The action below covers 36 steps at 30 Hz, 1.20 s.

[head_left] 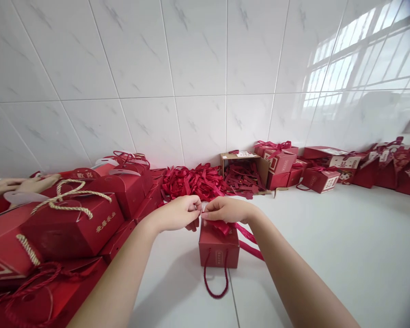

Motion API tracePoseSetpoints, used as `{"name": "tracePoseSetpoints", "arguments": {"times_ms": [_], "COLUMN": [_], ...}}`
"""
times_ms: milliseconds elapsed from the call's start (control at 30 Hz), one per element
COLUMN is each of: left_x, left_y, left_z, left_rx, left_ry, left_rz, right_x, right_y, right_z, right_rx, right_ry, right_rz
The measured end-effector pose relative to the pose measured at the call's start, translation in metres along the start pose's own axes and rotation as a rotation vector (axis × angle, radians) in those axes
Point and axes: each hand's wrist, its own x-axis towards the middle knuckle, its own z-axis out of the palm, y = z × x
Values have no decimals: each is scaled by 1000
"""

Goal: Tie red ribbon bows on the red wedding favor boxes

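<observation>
1. Grip: L hand (177, 213) is curled shut, thumb & fingertips pinching the ribbon (246, 235). R hand (227, 210) is also closed on it, knuckles up.
2. Both hands touch each other right over the top of the small red box (218, 250). Box sits directly below the grip, slightly toward me, approx equally near both hands.
3. Ribbon tails run from under R hand down the box's R side, slanting right & toward me onto the tile floor (328, 255).
4. Box looks upright & matte red w/ gold characters on the front. Its red cord handle (216, 284) loops flat on the floor toward me.
</observation>
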Motion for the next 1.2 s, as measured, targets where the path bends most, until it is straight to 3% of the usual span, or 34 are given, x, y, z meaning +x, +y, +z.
{"name": "tracePoseSetpoints", "arguments": {"times_ms": [333,500,600,700,833,933,1000,1067,1200], "left_x": [-1,-6,-12,-18,-21,-22,-22,-21,-11], "left_y": [9,16,18,21,26,26,23,19,10], "left_z": [1,-2,-8,-15,-16,-14,-14,-15,-12], "left_rx": [5,-197,-324,-484,-648,-594,-438,-220,79], "left_ry": [64,67,132,307,654,892,1021,1006,686], "left_rz": [-79,-47,3,91,220,324,353,276,60], "right_x": [4,4,3,3,5,6,7,7,6], "right_y": [7,8,7,8,13,15,15,14,11], "right_z": [-3,-3,-3,-3,-3,-3,-2,-1,0], "right_rx": [120,119,151,168,202,263,271,257,255], "right_ry": [-23,-25,-21,-12,19,54,76,88,88], "right_rz": [-8,-32,-14,29,14,24,52,70,66]}}
